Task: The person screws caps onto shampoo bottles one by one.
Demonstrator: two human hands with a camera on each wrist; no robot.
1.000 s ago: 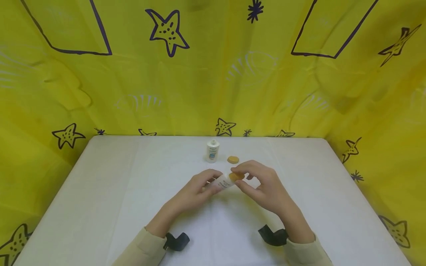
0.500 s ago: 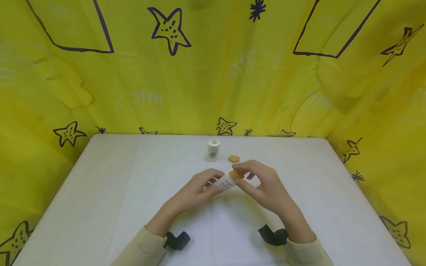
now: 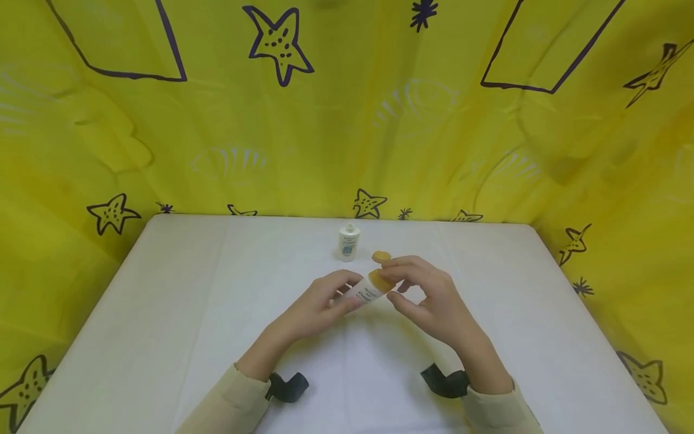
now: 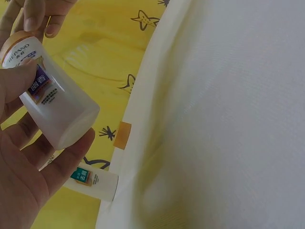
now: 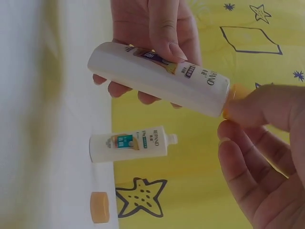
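Note:
My left hand [image 3: 325,301] grips a white shampoo bottle [image 5: 162,78] round its body, tilted with its orange cap [image 3: 382,281] toward the right. The thumb lies across the label in the left wrist view. My right hand [image 3: 431,295] pinches that cap at the bottle's top; in the right wrist view the thumb covers part of it. Behind the hands a second white shampoo bottle [image 3: 349,243] stands upright with a bare neck, a green label patch [image 5: 125,141] on its front. A loose orange cap [image 3: 381,257] lies on the table to its right.
The table [image 3: 162,301] is covered in a white cloth. A yellow curtain [image 3: 325,120] with drawn starfish hangs behind its far edge and along both sides. A black wrist-camera mount [image 3: 288,387] sits at the left sleeve, another mount [image 3: 444,382] at the right.
The right fingers have shifted slightly on the cap, and more of its orange side shows. The held bottle stays in the left hand. The head view has tilted a little.

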